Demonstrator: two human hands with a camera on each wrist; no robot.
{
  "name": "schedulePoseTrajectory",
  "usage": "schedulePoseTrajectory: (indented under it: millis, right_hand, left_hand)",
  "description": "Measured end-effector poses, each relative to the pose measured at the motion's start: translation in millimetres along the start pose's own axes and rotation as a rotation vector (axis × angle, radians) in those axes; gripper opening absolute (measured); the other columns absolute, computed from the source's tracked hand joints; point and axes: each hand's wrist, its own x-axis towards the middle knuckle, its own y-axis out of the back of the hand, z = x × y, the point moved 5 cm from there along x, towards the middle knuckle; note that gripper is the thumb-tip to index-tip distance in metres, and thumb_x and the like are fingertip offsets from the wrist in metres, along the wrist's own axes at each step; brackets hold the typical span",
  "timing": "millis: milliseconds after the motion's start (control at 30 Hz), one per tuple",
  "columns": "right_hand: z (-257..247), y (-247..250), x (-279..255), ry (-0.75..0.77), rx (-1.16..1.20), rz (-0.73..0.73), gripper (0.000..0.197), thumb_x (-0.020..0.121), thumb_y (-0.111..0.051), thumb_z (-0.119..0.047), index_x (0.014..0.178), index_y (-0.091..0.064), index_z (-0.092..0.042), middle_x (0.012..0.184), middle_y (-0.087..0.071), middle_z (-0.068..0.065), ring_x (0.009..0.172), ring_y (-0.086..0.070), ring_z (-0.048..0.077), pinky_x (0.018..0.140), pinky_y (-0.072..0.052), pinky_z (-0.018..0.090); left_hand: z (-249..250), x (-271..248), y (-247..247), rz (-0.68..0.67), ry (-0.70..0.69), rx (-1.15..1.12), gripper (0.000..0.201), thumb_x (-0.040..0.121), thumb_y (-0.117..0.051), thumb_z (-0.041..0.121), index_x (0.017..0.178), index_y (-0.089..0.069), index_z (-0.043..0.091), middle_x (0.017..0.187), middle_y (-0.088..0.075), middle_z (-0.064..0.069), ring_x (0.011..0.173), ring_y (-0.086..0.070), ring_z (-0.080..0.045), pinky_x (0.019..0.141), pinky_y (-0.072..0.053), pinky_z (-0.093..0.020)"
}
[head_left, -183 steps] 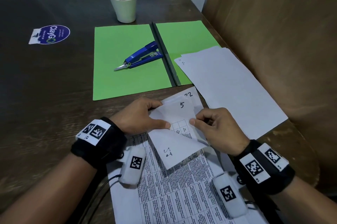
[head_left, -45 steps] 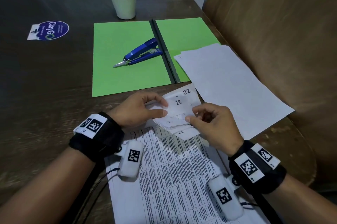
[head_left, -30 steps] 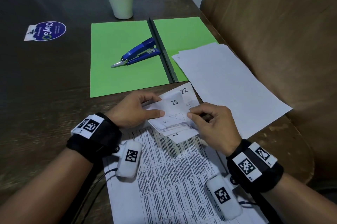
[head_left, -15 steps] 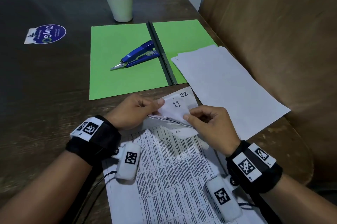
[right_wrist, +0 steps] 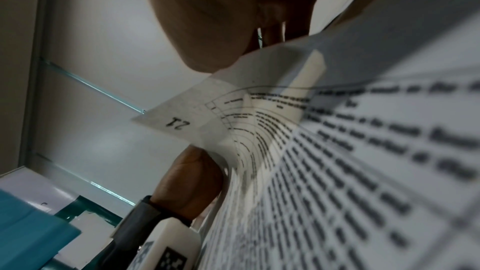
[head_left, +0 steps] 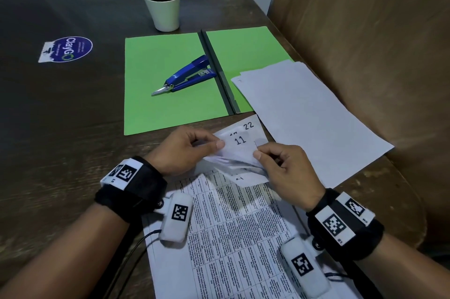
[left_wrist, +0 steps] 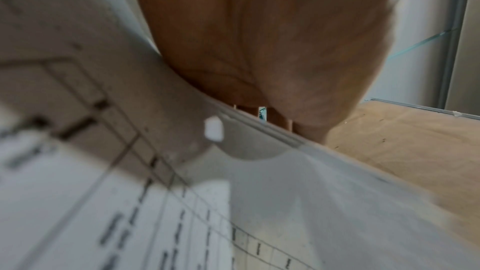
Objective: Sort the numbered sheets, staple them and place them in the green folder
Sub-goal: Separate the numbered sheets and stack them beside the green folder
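Observation:
A stack of numbered printed sheets (head_left: pixel 233 237) lies at the table's near edge. Its top corners are folded back toward me. My left hand (head_left: pixel 185 150) pinches the left side of the folded corners, and my right hand (head_left: pixel 280 164) pinches their right side. The sheet marked 11 (head_left: pixel 239 142) shows between my thumbs, with 22 (head_left: pixel 248 126) behind it. The right wrist view shows a curled corner marked 21 (right_wrist: pixel 179 125). The open green folder (head_left: pixel 168 94) lies beyond, with the blue stapler (head_left: pixel 186 75) on its left leaf.
A pile of blank-side-up white sheets (head_left: pixel 306 118) lies to the right, overlapping the folder's right leaf. A potted plant (head_left: pixel 162 3) stands behind the folder. A round sticker (head_left: pixel 67 49) is on the dark table at the left. A brown panel (head_left: pixel 365 42) rises on the right.
My hands have flipped through the sheet corners: 5 showed on top first, then 18, and now 11. The folded bundle lies lower and flatter than before. Folder and stapler have not moved.

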Motion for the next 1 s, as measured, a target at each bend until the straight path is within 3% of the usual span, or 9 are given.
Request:
schedulePoseTrajectory:
  millis: [67,133,267,300,367,433,600,800,1000]
  right_hand:
    - [1.3,0.5,0.0,-0.005,-0.005,0.002,0.021,0.095,-0.065,-0.015,0.076,-0.072,-0.019,0.058,-0.057,-0.014,0.053,-0.048,0.003,0.052,-0.040,0.024]
    - [2.2,0.8,-0.3,-0.014,0.001,0.009,0.018,0.092,-0.069,-0.016,0.076,-0.073,-0.024,0.059,-0.062,-0.015,0.053,-0.053,0.003,0.052,-0.044,0.024]
    - [2.4,0.7,-0.2,-0.026,0.003,0.024,0.014,0.085,-0.077,-0.018,0.072,-0.073,-0.020,0.061,-0.065,-0.011,0.055,-0.055,0.003,0.055,-0.046,0.021]
    - [2.9,1.2,0.0,-0.032,0.009,0.029,0.015,0.084,-0.078,-0.018,0.071,-0.073,-0.018,0.061,-0.064,-0.009,0.056,-0.055,0.005,0.055,-0.046,0.021]
    - [4.4,1.7,1.1,-0.052,0.034,0.034,0.017,0.084,-0.079,-0.015,0.068,-0.071,-0.017,0.060,-0.063,-0.007,0.056,-0.055,0.008,0.055,-0.049,0.026]
    - [7.5,1.9,3.0,-0.085,0.060,0.033,0.017,0.082,-0.079,-0.014,0.067,-0.072,-0.015,0.060,-0.065,-0.006,0.056,-0.057,0.010,0.056,-0.049,0.029]
    - [13.5,1.1,4.5,-0.180,0.183,0.006,0.012,0.076,-0.085,-0.015,0.073,-0.075,-0.010,0.074,-0.074,0.011,0.067,-0.066,0.021,0.070,-0.058,0.043]
    - [12.3,1.1,5.8,-0.168,0.137,0.025,0.020,0.075,-0.086,-0.016,0.064,-0.070,-0.012,0.064,-0.066,0.003,0.061,-0.059,0.016,0.064,-0.053,0.036]
    - [13.5,0.8,6.5,-0.179,0.145,0.010,0.024,0.076,-0.086,-0.014,0.063,-0.066,-0.011,0.057,-0.061,-0.003,0.054,-0.054,0.013,0.056,-0.046,0.028]
  left_hand:
    - [-5.2,0.8,0.1,-0.023,0.030,-0.002,0.053,0.085,-0.056,0.064,0.094,-0.079,0.018,0.101,-0.071,-0.028,0.082,-0.065,-0.043,0.089,-0.054,-0.040]
    - [-9.7,2.4,1.3,-0.024,0.058,0.017,0.069,0.084,-0.051,0.077,0.097,-0.078,0.015,0.103,-0.068,-0.034,0.077,-0.066,-0.035,0.094,-0.055,-0.050]
    - [-4.9,1.4,-0.7,-0.033,0.065,0.072,0.037,0.093,-0.053,0.053,0.097,-0.079,0.029,0.099,-0.076,-0.017,0.084,-0.067,-0.040,0.081,-0.056,-0.039]
    - [-3.2,1.0,-0.7,-0.019,0.071,0.058,0.028,0.095,-0.056,0.046,0.095,-0.079,0.030,0.098,-0.078,-0.010,0.087,-0.069,-0.035,0.081,-0.054,-0.034]
    - [0.5,-0.6,-0.6,-0.009,0.063,0.024,0.015,0.095,-0.062,0.028,0.096,-0.077,0.032,0.096,-0.078,0.011,0.088,-0.072,-0.008,0.081,-0.053,-0.019]
    - [2.3,-1.1,-1.5,-0.029,0.061,0.018,0.014,0.092,-0.069,0.020,0.099,-0.076,0.029,0.097,-0.077,0.019,0.089,-0.070,0.003,0.082,-0.052,-0.011]
    - [-1.2,-1.5,0.1,-0.051,0.099,0.002,0.028,0.082,-0.080,0.015,0.109,-0.075,0.023,0.108,-0.076,0.015,0.101,-0.072,-0.006,0.094,-0.054,-0.024]
    - [-1.7,-1.5,1.4,-0.050,0.114,0.018,0.035,0.081,-0.081,0.016,0.115,-0.074,0.021,0.110,-0.076,0.012,0.101,-0.072,-0.006,0.098,-0.054,-0.029]
    - [-1.4,-0.7,1.1,-0.040,0.091,0.038,0.030,0.078,-0.084,0.015,0.106,-0.075,0.021,0.108,-0.076,0.013,0.099,-0.070,0.001,0.093,-0.052,-0.018]
